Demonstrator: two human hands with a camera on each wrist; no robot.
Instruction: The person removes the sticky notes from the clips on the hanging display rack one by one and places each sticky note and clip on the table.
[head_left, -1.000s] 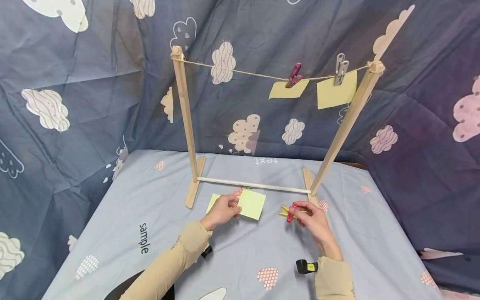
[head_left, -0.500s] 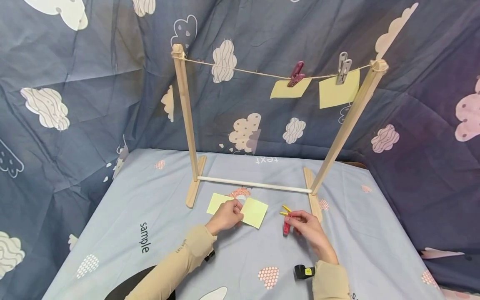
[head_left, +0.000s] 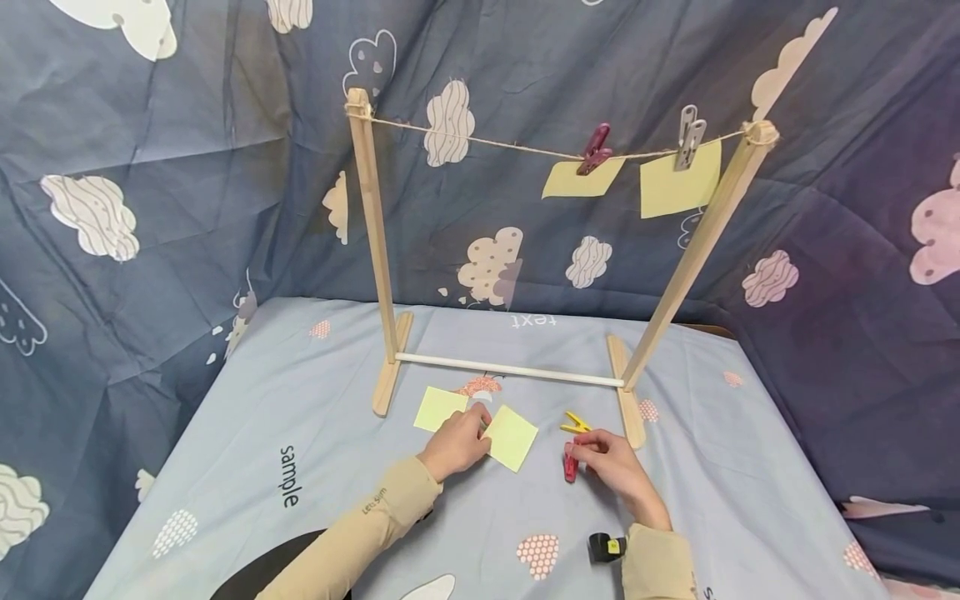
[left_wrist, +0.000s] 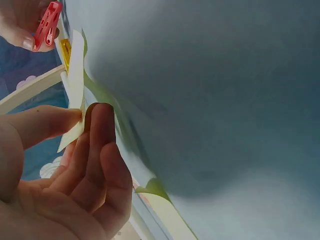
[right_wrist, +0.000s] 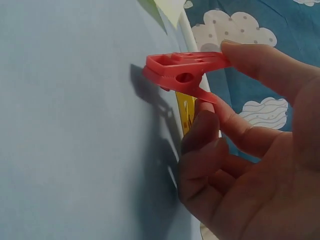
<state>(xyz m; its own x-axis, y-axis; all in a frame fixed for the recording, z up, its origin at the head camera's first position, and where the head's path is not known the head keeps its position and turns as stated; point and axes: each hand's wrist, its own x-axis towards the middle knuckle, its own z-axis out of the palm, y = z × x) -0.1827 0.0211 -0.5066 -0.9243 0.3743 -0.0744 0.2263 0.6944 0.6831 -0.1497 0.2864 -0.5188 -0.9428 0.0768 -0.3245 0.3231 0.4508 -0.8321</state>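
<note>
My left hand (head_left: 459,442) pinches a yellow sticky note (head_left: 512,438) by its edge, thumb on one side and fingers on the other in the left wrist view. A second sticky note (head_left: 440,408) lies on the cloth just behind that hand. My right hand (head_left: 617,467) holds a red clothespin (right_wrist: 185,70) by its two handle ends, between thumb and fingers; its nose points away from the palm, over the cloth. Close beyond the right fingers lies a yellow clothespin (head_left: 576,422) on the cloth.
A wooden frame (head_left: 372,233) stands behind the hands, with a string (head_left: 495,144) across its top. On the string, a purple clothespin (head_left: 595,150) and a grey clothespin (head_left: 689,143) each hold a yellow note. A white rod (head_left: 510,370) joins the frame's feet.
The left hand has moved slightly right and nearer with its sticky note, which has turned, uncovering more of the note behind. The right hand has drawn the red clothespin nearer, away from the yellow one.
</note>
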